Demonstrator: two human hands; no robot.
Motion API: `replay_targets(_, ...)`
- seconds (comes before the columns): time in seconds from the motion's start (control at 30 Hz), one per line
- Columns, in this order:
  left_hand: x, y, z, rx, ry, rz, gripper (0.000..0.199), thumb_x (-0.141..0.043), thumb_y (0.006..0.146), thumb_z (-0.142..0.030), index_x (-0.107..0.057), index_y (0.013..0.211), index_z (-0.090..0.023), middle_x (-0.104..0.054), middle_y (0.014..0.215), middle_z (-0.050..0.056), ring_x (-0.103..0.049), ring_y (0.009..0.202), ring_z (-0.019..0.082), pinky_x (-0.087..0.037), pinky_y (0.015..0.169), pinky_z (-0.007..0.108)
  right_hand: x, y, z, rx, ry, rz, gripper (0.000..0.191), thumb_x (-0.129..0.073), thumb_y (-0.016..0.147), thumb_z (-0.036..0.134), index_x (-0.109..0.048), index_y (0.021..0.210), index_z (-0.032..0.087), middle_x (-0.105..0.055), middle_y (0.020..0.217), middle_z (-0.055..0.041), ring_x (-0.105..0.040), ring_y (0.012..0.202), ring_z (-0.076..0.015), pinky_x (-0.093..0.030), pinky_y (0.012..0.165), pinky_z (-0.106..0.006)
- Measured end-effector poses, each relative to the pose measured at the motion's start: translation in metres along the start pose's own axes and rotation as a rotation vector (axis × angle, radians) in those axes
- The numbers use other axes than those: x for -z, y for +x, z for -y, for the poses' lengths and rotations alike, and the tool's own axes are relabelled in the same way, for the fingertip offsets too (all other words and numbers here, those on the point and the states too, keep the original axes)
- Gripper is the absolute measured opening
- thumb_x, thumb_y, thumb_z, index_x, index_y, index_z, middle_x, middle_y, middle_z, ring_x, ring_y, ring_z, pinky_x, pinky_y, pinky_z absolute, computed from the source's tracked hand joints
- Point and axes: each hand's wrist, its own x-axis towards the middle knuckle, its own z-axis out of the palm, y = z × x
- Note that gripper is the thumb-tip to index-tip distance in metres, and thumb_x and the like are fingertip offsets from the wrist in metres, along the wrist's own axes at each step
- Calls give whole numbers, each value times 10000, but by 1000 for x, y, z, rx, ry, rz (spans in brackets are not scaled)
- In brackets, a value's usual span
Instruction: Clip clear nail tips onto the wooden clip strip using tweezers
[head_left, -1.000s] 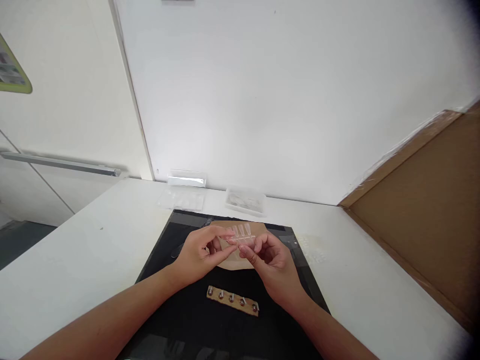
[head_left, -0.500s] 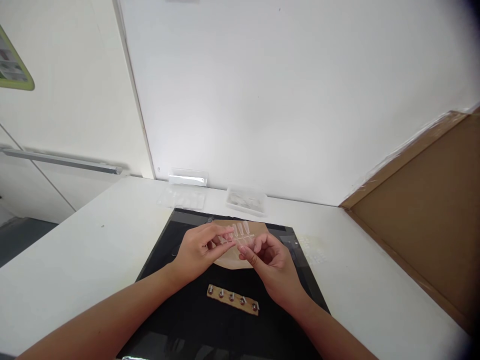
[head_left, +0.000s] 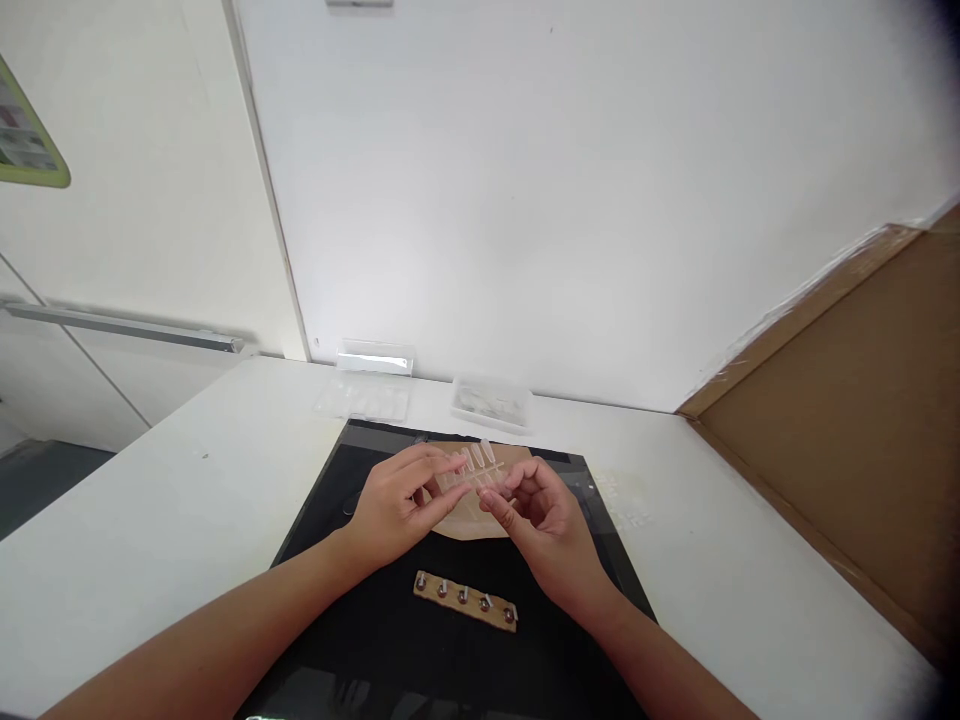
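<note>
A strip of clear false nail tips (head_left: 487, 456), joined by a thin central bar, is held up between both hands. My left hand (head_left: 401, 500) is closed, pinching the strip's left part between thumb and fingers. At the lower right of the strip, the thumb and curled fingers of my right hand (head_left: 544, 515) are pinched together on it, partly hiding the tips there. Beneath the hands lies a brown paper sheet (head_left: 457, 530). Closer to me, a wooden strip (head_left: 465, 600) carries several round metal studs, each with a small pale piece on it.
The paper and wooden strip lie on a glossy black mat (head_left: 360, 640) on the white table (head_left: 187, 510). At the back stand an open clear plastic case (head_left: 367, 395) and a lidless shallow box (head_left: 491, 402). Small clear pieces (head_left: 622, 505) lie right of the mat; a cardboard panel (head_left: 825, 440) rises beyond.
The strip of nail tips has tilted slightly between the hands, its right end now higher. Both hands keep nearly the same place and grip.
</note>
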Motion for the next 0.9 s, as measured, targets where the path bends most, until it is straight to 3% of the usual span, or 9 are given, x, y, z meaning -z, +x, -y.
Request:
replay_targets(0.23, 0, 0, 0, -5, 33, 18, 280, -738, 946, -220, -735, 1226, -209, -733, 1024, 58, -651, 687, 75, -560, 536, 156, 1, 1, -2, -21, 61, 22, 366, -828, 869, 439, -555, 1030, 258, -639, 896, 8, -590, 814, -154, -454, 685, -279)
replay_targets(0.37, 1, -2, 1, -48, 109, 45, 302, -733, 947, -221, -703, 1247, -216, -713, 1090, 64, -637, 661, 65, -565, 536, 170, 1, 0, -2, -26, 50, 11, 388, -846, 851, 438, -545, 1015, 256, -645, 855, 18, -564, 746, -139, -437, 650, -272)
replay_targets(0.5, 4, -3, 2, -162, 317, -14, 313, -761, 925, -248, -698, 1230, -231, -640, 1327, 122, -714, 964, 172, -651, 728, 281, 0, 0, 2, -46, 26, 4, 414, -854, 828, 475, -545, 991, 254, -646, 815, 22, -545, 690, -137, -413, 606, -268)
replay_targets(0.6, 8, 0, -1, -263, 452, -31, 307, -750, 924, -215, -687, 1224, -219, -633, 1359, 144, -677, 1171, 258, -665, 806, 347, 0, 0, 4, -68, 15, 22, 403, -852, 825, 487, -554, 950, 247, -636, 797, 18, -537, 686, -140, -412, 607, -272)
replay_targets(0.9, 16, 6, -8, -461, 508, 55, 384, -707, 929, -111, -643, 1303, -172, -729, 1239, 134, -683, 1197, 261, -633, 1013, 440, 0, 1, 4, -99, 98, 81, 365, -873, 810, 453, -595, 912, 240, -613, 761, 34, -551, 703, -134, -444, 639, -271)
